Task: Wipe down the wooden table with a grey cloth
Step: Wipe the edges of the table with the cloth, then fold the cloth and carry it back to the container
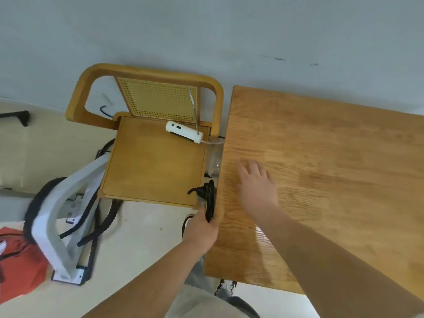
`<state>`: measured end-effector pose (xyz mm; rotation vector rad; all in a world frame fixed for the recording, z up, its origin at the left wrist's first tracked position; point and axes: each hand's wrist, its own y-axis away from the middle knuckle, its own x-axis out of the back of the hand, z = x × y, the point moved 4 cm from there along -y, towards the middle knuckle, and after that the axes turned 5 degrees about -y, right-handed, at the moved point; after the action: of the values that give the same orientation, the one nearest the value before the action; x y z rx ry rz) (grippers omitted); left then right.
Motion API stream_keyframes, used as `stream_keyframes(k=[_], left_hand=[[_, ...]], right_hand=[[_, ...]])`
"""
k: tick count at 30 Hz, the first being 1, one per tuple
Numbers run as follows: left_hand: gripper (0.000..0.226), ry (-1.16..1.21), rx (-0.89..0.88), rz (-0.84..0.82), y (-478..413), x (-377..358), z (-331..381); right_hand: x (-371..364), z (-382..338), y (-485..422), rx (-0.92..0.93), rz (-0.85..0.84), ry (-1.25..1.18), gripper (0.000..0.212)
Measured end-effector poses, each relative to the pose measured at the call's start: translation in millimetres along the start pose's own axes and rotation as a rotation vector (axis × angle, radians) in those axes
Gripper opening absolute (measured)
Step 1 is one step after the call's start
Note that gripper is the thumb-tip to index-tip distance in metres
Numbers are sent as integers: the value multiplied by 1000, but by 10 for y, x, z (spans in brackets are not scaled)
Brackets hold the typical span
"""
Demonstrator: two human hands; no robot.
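Left hand (202, 228): closed around a dark bundle (210, 200) at the surface's left edge; cloth or cord, cannot tell.
Right hand (257, 180): fingers spread, palm down on the wood, holding nothing.
Surface (332, 180): bare, glossy in patches.
Grey cloth: none clearly visible.
Progress: wiping seems not begun, or paused; whole top remains.
Chair (151, 157): beyond, carrying a white device (183, 131).

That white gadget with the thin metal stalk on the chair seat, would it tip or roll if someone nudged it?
The white gadget lies flat on the chair seat, so it would probably slide, not roll. Its stalk seems tall and thin, so it may wobble or flex.
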<state>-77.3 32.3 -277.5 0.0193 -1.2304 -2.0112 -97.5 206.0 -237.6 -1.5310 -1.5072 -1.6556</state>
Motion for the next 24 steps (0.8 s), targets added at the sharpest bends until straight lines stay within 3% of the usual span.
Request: stream_keyframes(k=[4, 7, 11, 14, 20, 24], left_hand=[[25, -83, 82, 50, 525, -192, -443], [19, -67, 156, 84, 838, -232, -632], [21, 234, 188, 43, 1199, -21, -516], [28, 474, 105, -48, 1527, 194, -338], [39, 789, -132, -256, 2103, 476, -199], [37, 739, -79, -114, 2073, 632, -377]], right_hand=[[-85, -11, 671, 7, -48, -321, 29], [-115, 23, 1100, -88, -174, -667, 38], [-196, 92, 1436, -284, -277, -976, 51], [-101, 78, 1574, -327, -307, -1100, 57], [149, -49, 1842, -225, -630, -1523, 49], [269, -240, 1944, -129, -690, -1571, 46]])
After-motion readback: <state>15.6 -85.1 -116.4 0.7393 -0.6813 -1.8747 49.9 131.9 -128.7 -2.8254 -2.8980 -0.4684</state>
